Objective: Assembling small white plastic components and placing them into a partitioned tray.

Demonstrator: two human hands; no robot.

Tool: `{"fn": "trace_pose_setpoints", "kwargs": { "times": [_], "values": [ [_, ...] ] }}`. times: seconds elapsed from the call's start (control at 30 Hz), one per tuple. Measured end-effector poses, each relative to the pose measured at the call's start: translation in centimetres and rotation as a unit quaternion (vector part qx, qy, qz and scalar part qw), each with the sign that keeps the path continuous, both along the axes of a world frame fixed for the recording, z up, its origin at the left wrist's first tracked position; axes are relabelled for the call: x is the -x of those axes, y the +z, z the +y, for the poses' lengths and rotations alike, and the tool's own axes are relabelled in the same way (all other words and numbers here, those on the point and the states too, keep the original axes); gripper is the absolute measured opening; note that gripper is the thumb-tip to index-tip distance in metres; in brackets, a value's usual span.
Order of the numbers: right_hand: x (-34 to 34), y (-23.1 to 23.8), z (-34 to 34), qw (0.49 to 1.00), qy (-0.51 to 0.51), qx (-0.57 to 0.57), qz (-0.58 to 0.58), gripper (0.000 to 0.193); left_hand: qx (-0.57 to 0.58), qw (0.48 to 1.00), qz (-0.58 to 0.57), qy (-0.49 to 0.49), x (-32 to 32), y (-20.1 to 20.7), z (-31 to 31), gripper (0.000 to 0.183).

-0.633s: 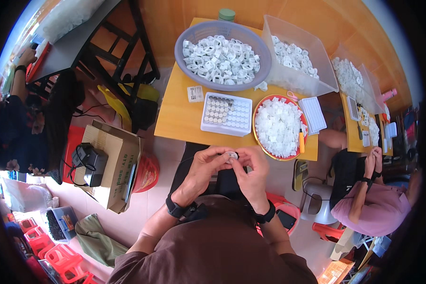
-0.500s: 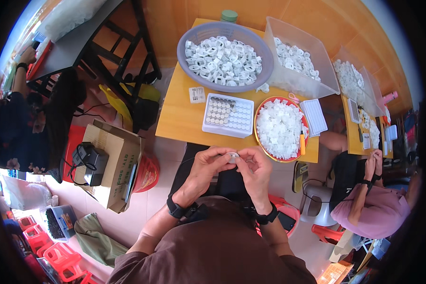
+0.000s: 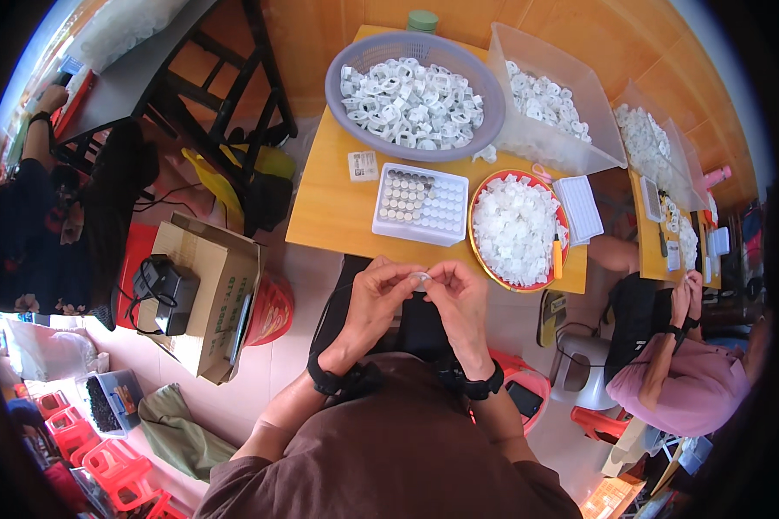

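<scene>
Between the fingertips of both hands is a small white plastic part [image 3: 421,278], mostly covered by the fingers. My left hand [image 3: 374,298] pinches it from one side and my right hand [image 3: 457,303] from the other, in front of the table's near edge. Just beyond them on the table [image 3: 320,208] stands a white tray [image 3: 420,232] with round pale and dark pieces filling its left part. To its right, a red round tray [image 3: 538,287] is heaped with small translucent white pieces [image 3: 515,229]. An orange-handled tool [image 3: 557,258] lies on that tray's right edge.
At the back stand a grey-purple basket [image 3: 336,104] and a clear bin [image 3: 593,130], both holding white plastic parts. A stacked white tray [image 3: 578,210] lies at the right. An open cardboard box [image 3: 229,294] is on my left; a co-worker in a pink top [image 3: 679,389] sits on my right.
Both hands have shifted slightly left in the picture while keeping the small white part pinched between them. The tabletop things sit almost the same, with a slight shift of the view.
</scene>
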State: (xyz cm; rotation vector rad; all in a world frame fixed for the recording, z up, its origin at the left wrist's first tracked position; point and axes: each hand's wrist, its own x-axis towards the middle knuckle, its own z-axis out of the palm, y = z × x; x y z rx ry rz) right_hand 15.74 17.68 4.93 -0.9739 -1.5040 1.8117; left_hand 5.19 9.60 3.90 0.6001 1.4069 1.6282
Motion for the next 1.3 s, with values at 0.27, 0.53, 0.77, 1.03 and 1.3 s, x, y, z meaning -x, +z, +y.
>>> {"fn": "trace_pose_setpoints", "kwargs": {
  "times": [0.27, 0.53, 0.77, 1.03, 1.3],
  "values": [
    [0.3, -0.4, -0.1, 1.0, 0.002, -0.01, -0.001, 0.007, -0.008, 0.999, 0.011, 0.034, -0.1, -0.4, 0.0, 0.013],
    [0.6, -0.9, -1.2, 0.982, -0.029, -0.179, -0.061, 0.007, -0.006, 0.996, 0.07, 0.055, 0.0, -0.5, 0.0, 0.011],
    [0.1, -0.4, -1.5, 0.996, -0.029, -0.084, 0.029, 0.017, -0.016, 0.996, -0.085, 0.033, 0.7, -0.1, 0.1, 0.018],
    [0.4, 0.7, -1.2, 0.981, -0.041, -0.189, -0.026, 0.013, -0.014, 0.965, 0.255, 0.053, 0.0, 2.3, 0.2, 0.027],
    [0.5, 1.7, -1.5, 0.956, -0.056, -0.282, -0.053, 0.011, -0.019, 0.898, 0.439, 0.03, 0.3, 2.1, -0.2, 0.031]
  ]
}}
